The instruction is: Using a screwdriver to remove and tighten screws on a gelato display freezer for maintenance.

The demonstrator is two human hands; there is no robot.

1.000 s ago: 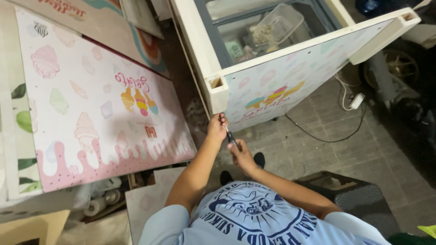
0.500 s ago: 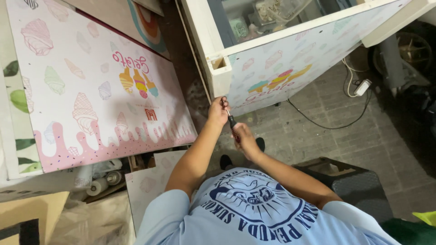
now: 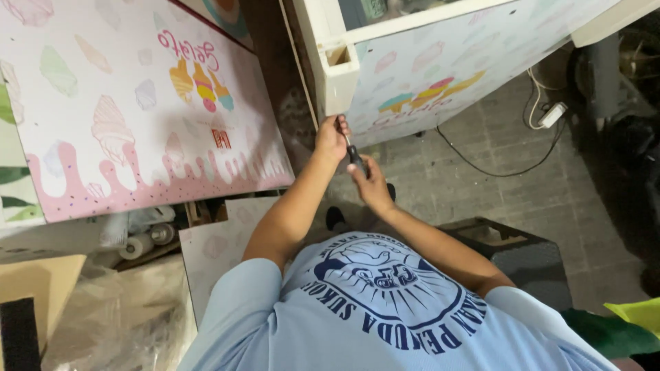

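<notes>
Single head-worn view, steeply downward (close over the person's chest).

A printed panel (image 3: 137,110) leans left of the freezer cabinet (image 3: 426,75). Tape rolls (image 3: 148,240) lie below the panel; a power adapter (image 3: 552,115) rests on the floor (image 3: 522,185) at right.

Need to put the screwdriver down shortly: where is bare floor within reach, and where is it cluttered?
Bare tiled floor lies right of the hands, between the white cabinet, the black cable and the dark crate. Left is crowded: pink printed panel, tape rolls, plastic sheeting.
</notes>
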